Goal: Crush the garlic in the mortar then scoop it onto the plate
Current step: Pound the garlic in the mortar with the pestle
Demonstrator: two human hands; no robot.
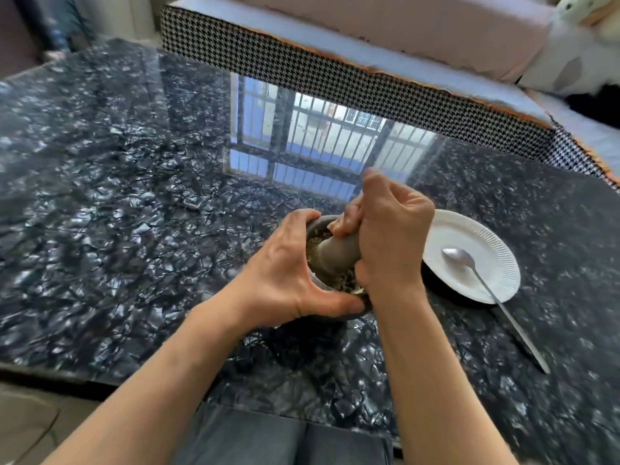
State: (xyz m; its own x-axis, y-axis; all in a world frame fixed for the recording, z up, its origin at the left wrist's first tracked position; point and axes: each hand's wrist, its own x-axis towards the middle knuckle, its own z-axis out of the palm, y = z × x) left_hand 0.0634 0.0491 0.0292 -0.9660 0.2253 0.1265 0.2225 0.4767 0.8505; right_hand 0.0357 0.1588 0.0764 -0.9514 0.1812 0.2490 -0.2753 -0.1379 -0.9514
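Observation:
A dark stone mortar (317, 226) stands on the black marble table, with pale crushed garlic (347, 283) inside it. My left hand (285, 273) wraps around the mortar's left and near rim. My right hand (389, 229) grips the grey pestle (335, 253), whose head presses down into the garlic. Just right of the mortar lies a white paper plate (496, 263). A metal spoon (476, 273) rests with its bowl on the plate and its handle reaching out over the table toward the lower right.
The glossy black marble table (134, 196) reflects a barred window in its middle. A sofa with a houndstooth edge (335, 75) runs along the far side. My dark-trousered legs (268, 437) show below the near table edge.

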